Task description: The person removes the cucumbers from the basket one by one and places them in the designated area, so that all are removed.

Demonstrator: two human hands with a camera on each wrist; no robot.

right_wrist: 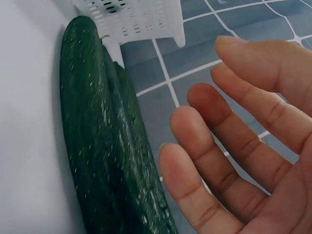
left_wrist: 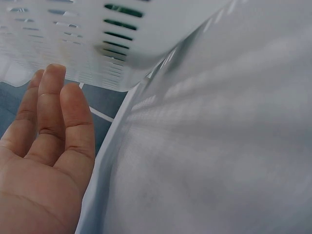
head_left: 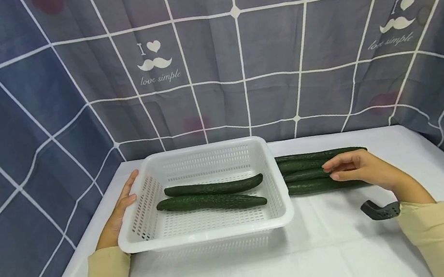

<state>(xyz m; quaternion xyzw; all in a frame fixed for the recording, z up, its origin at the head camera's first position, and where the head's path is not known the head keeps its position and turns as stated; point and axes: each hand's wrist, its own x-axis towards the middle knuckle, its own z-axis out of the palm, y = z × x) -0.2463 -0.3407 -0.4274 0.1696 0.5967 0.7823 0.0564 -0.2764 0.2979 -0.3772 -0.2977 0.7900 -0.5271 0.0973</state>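
Observation:
My left hand (head_left: 117,219) is at the left side of a white perforated plastic basket (head_left: 203,235), its fingertips right at the outer wall. In the left wrist view its fingers (left_wrist: 51,112) reach up, nearly straight, beside the basket wall. Two dark green cucumbers (head_left: 212,188) lie side by side inside the basket. My right hand (head_left: 361,168) hovers over the right part of a row of several cucumbers (head_left: 307,187) lying on the table. Its fingers are loosely bent and apart, with nothing between them, as the right wrist view shows beside the cucumbers (right_wrist: 92,122).
A white cloth covers the table (head_left: 245,276). Grey-blue checked curtains (head_left: 220,104) hang along its back and both sides. The row of cucumbers meets the basket's right wall. A black device (head_left: 379,210) juts from my right wrist.

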